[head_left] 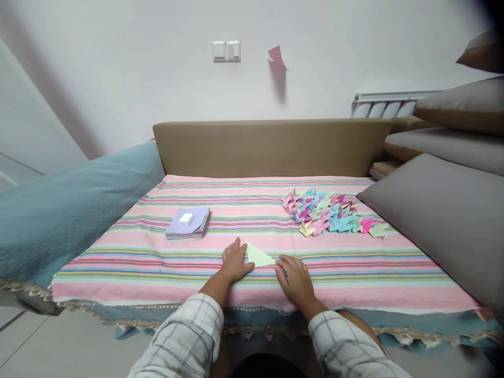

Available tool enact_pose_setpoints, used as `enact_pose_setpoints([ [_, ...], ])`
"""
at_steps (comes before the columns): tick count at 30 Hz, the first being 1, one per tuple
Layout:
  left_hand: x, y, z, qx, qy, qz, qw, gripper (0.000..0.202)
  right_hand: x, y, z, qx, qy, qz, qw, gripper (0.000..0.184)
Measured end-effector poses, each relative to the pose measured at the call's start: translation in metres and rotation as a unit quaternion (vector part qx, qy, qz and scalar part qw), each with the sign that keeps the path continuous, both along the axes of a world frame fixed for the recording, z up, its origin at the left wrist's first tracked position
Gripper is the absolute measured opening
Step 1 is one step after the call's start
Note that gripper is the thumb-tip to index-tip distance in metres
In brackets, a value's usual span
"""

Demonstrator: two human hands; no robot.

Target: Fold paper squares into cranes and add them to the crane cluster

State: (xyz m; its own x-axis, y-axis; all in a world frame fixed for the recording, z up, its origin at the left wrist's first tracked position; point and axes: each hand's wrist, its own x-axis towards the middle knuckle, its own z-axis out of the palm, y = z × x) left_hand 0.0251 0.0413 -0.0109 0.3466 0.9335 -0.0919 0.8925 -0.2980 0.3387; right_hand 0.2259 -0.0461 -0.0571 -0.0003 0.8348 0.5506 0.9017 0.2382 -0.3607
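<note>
A pale green sheet of paper folded into a triangle (259,257) lies on the striped cloth in front of me. My left hand (235,261) rests at its left side, thumb and fingers spread, pressing along that edge. At the opposite corner, the thumb and fingertips of my right hand (293,275) close on the paper's point. Farther right sits a cluster of small folded paper figures (315,214) in many colours. To the left is a stack of square coloured paper (192,223) with a small white object (186,219) on top; its kind is unclear.
The striped cloth (129,247) covers the seat, with a brown backrest (271,149) behind it. Grey cushions (444,220) pile up on the right. A blue-covered armrest (79,205) borders the left. On the wall are switches (226,51) and a pink paper (277,56).
</note>
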Motion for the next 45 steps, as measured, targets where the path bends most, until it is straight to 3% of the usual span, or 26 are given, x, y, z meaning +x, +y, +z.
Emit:
enact_pose_setpoints([
  [19,0.002,0.001,-0.004,0.01,-0.03,0.018,0.999,0.088,-0.001,-0.001,0.003,-0.013,0.018,0.001,1.0,0.02],
  [33,-0.003,-0.006,-0.005,0.052,-0.076,0.002,0.996,0.079,-0.001,-0.001,0.003,-0.018,0.017,0.002,1.0,0.02],
  [38,-0.006,-0.016,-0.01,0.149,-0.144,-0.014,0.978,0.052,-0.001,0.0,0.003,-0.014,0.017,-0.001,1.0,0.02],
  [42,-0.007,-0.019,-0.012,0.166,-0.143,-0.022,0.976,0.027,0.0,0.0,0.003,-0.017,0.02,0.002,1.0,0.019],
  [45,-0.007,-0.019,-0.014,0.175,-0.143,-0.022,0.974,0.018,0.0,0.001,0.003,-0.021,0.027,0.004,0.999,0.019],
])
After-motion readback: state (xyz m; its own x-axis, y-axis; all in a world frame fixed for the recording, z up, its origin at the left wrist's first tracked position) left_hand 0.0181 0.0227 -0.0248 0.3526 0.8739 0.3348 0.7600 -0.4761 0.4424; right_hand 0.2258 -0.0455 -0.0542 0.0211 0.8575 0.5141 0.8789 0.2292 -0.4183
